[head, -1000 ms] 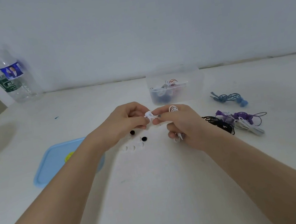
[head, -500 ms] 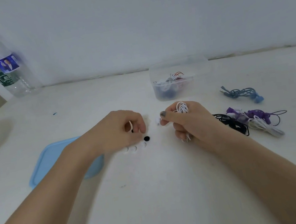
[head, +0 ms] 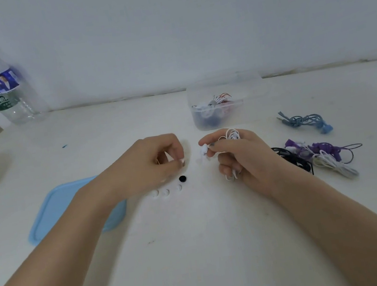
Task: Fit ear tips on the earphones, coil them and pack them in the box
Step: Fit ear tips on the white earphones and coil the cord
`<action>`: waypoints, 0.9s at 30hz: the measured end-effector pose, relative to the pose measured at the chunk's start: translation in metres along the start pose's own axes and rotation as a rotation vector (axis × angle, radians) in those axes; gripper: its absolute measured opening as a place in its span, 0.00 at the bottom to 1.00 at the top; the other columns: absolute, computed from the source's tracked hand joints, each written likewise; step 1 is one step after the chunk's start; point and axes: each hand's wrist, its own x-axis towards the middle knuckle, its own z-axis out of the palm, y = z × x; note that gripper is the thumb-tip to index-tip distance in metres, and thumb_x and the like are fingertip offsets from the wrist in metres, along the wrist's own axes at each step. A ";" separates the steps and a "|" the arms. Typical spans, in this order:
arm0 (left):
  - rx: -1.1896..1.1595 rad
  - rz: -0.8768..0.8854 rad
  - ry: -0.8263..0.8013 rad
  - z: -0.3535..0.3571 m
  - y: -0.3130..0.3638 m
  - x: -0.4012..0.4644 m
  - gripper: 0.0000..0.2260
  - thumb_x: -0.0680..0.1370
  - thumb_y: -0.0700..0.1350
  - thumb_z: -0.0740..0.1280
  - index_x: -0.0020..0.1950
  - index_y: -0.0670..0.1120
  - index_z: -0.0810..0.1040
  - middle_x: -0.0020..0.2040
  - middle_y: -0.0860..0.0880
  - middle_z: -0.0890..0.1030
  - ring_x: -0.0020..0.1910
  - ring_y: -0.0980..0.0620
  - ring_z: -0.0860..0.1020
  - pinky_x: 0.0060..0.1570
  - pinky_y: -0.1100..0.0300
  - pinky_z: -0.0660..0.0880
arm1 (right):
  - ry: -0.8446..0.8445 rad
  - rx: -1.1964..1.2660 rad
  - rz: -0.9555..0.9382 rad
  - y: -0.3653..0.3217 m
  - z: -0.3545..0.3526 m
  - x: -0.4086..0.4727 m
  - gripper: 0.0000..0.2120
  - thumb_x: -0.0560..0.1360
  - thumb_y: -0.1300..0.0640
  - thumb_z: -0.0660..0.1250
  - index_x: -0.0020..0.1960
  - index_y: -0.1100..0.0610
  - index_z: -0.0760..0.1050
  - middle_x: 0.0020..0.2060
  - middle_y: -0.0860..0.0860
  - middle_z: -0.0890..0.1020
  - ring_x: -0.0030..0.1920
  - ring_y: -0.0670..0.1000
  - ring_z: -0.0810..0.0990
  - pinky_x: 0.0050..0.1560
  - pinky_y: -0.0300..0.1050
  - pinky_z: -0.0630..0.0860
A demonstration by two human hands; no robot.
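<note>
The white earphones [head: 229, 136] are light, soft and floppy, so they are best held by the hard bud. The right hand [head: 241, 157] holds them near the middle of the table [head: 198, 251], cord looped over curled fingers, bud pinched. The left hand [head: 151, 165] bends down over the tiny ear tips [head: 165, 191], maybe pinching one. The box [head: 223, 105] sits near the back edge.

Two hands [head: 147, 166], one clear box [head: 227, 112], one blue lid [head: 53, 212], one bottle [head: 3, 92], three white ear tips [head: 165, 192], one black ear tip [head: 182, 178], four loose earphone bundles [head: 306, 121].
</note>
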 end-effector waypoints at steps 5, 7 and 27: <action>-0.238 0.053 0.129 0.026 0.005 0.025 0.04 0.79 0.40 0.71 0.47 0.49 0.79 0.41 0.55 0.81 0.34 0.55 0.69 0.37 0.63 0.68 | 0.089 0.059 -0.076 -0.003 -0.001 0.001 0.06 0.74 0.69 0.67 0.45 0.60 0.79 0.36 0.59 0.76 0.23 0.49 0.60 0.24 0.40 0.65; -0.323 0.057 0.170 0.039 0.006 0.035 0.04 0.79 0.39 0.71 0.47 0.47 0.79 0.40 0.53 0.80 0.36 0.53 0.70 0.40 0.60 0.69 | 0.139 0.059 -0.144 -0.002 -0.005 0.004 0.07 0.74 0.70 0.67 0.44 0.60 0.79 0.37 0.61 0.74 0.22 0.49 0.61 0.24 0.41 0.65; -0.288 0.201 0.284 0.049 0.000 0.036 0.07 0.77 0.38 0.73 0.48 0.50 0.80 0.41 0.57 0.83 0.33 0.47 0.71 0.31 0.57 0.71 | 0.190 -0.089 -0.268 0.006 -0.005 0.007 0.03 0.72 0.64 0.73 0.41 0.59 0.81 0.38 0.62 0.81 0.22 0.48 0.68 0.28 0.43 0.68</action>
